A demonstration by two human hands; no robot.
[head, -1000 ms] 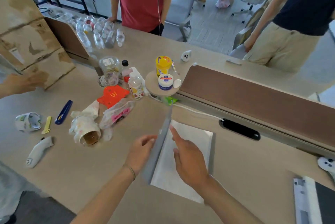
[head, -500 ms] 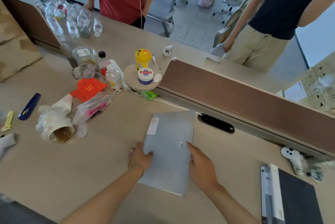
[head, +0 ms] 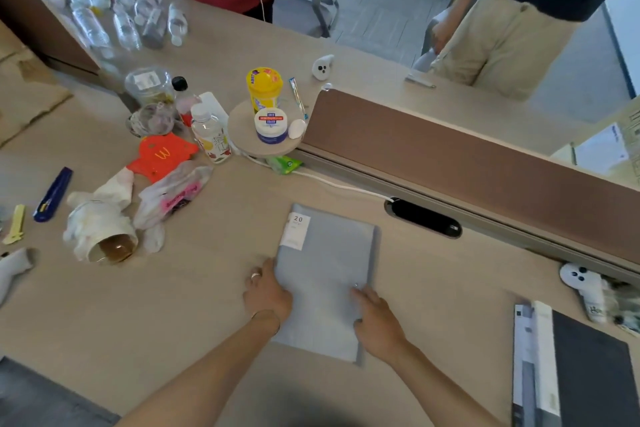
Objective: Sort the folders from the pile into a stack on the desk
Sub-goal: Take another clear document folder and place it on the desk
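A grey folder (head: 325, 274) lies flat on the desk (head: 173, 305), long axis running away from the person, as the left hand (head: 266, 291) steadies its left edge and the right hand (head: 375, 319) presses, fingers spread, on its near right corner.

A light wood-grain table (head: 173, 305) carries a closed grey folder (head: 325, 281) lying flat near its middle, with a dark folder (head: 588, 367) at the right edge. To the left lie a tipped paper cup (head: 104, 239) (wrapped in tissue), a blue utility knife (head: 52, 194), a yellow clip (head: 15, 224) and a red paper bag (head: 162, 155).
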